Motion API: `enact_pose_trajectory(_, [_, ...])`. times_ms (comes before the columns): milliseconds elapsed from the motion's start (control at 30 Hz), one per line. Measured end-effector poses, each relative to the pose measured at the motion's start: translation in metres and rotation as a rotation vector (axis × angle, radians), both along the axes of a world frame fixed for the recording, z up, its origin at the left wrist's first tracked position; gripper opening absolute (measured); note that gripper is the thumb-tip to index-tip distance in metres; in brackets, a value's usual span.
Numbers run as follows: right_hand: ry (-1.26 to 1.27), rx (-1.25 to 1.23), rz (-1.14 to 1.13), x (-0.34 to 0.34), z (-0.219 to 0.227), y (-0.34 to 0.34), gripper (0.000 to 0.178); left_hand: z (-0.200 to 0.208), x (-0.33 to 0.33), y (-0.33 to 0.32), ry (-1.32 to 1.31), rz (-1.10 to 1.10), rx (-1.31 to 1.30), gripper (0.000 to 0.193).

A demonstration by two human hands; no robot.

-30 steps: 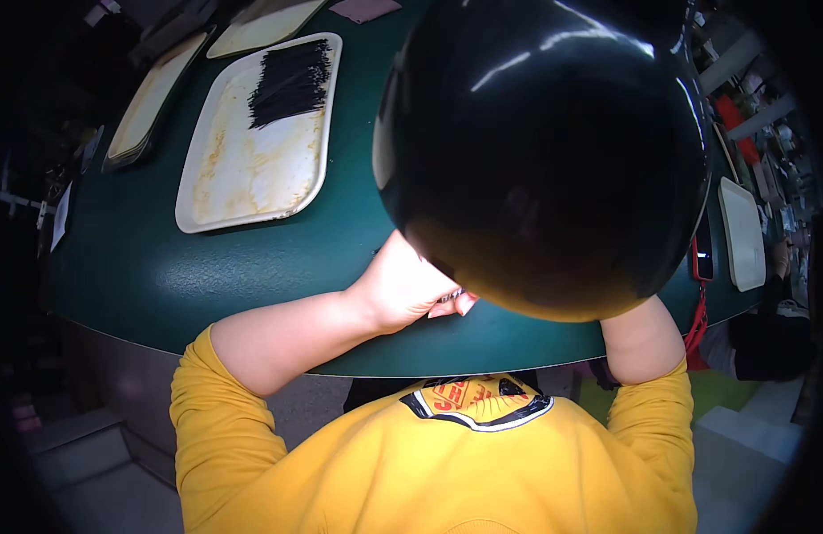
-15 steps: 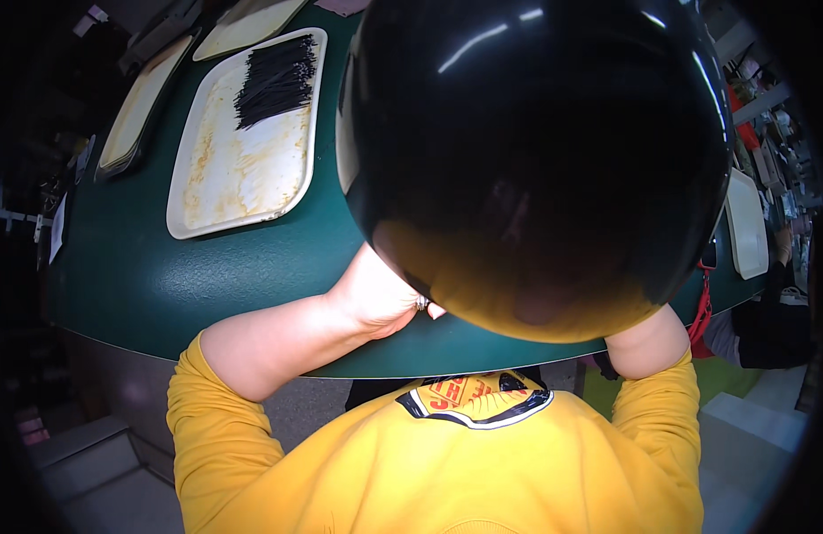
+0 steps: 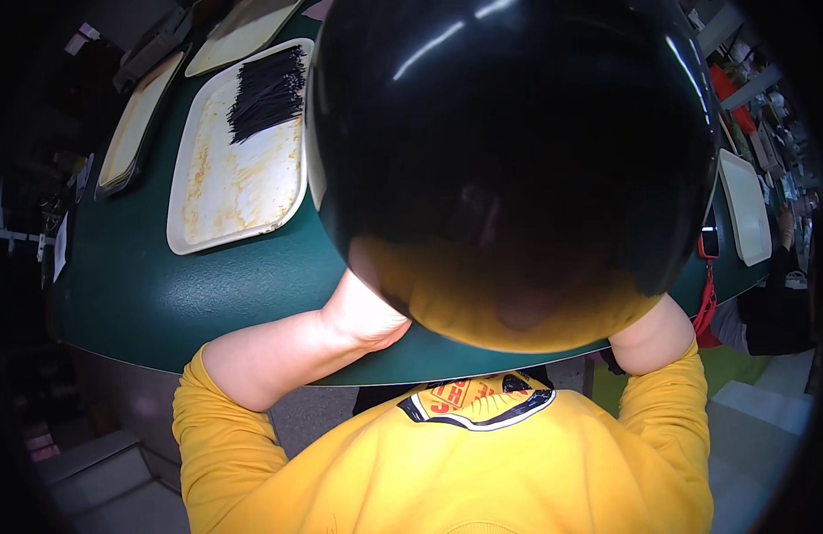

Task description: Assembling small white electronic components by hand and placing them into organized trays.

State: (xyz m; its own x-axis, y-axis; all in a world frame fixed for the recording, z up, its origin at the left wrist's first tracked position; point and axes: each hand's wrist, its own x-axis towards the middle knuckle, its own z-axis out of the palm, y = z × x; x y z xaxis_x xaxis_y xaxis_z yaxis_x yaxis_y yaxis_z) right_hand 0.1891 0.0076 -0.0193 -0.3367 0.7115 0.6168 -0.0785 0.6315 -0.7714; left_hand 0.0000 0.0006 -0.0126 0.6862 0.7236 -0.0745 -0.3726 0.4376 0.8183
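Observation:
A large, glossy, dark round thing (image 3: 518, 178) fills the middle of the view and hides the work area; its kind I cannot make out. My left hand (image 3: 365, 311) reaches in under its lower left edge, close above the green table. The wrist and back of that hand show, but the fingers are covered, so what they hold cannot be seen. My right forearm (image 3: 653, 338) goes in under the lower right edge, with the hand itself hidden. To the left of the dark thing lies a cream tray (image 3: 202, 200) with a bundle of thin black wire-like strands (image 3: 267, 93).
Stacked trays (image 3: 136, 133) stand at the far left, and another tray (image 3: 238, 36) lies behind. On the right are a pale tray (image 3: 745, 209) and a small device (image 3: 709, 242) with a red strap. Another person's arm (image 3: 786, 230) shows at the far right. The green table (image 3: 207, 303) curves in front.
The dark round thing has shifted left in the view. My left hand's fingertips and ring, visible before, are now hidden beneath it. More of the small device on the right shows.

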Motion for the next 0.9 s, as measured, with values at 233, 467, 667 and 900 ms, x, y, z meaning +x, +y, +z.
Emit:
enact_pose_trajectory(233, [0.177, -0.224, 0.085, 0.000, 0.002, -0.003, 0.042, 0.002, 0.002, 0.000, 0.010, 0.002, 0.012, 0.020])
enact_pose_trajectory(467, [0.225, -0.139, -0.015, -0.009, 0.008, 0.000, 0.046, 0.000, 0.002, 0.000, 0.028, 0.004, 0.024, 0.020])
enact_pose_trajectory(667, [0.201, -0.066, -0.027, -0.009, 0.016, 0.001, 0.048, -0.001, 0.001, 0.002, 0.027, 0.020, 0.028, 0.021])
enact_pose_trajectory(900, [0.197, -0.057, -0.021, -0.008, 0.010, 0.000, 0.049, -0.001, 0.003, 0.002, 0.023, 0.018, 0.033, 0.021])
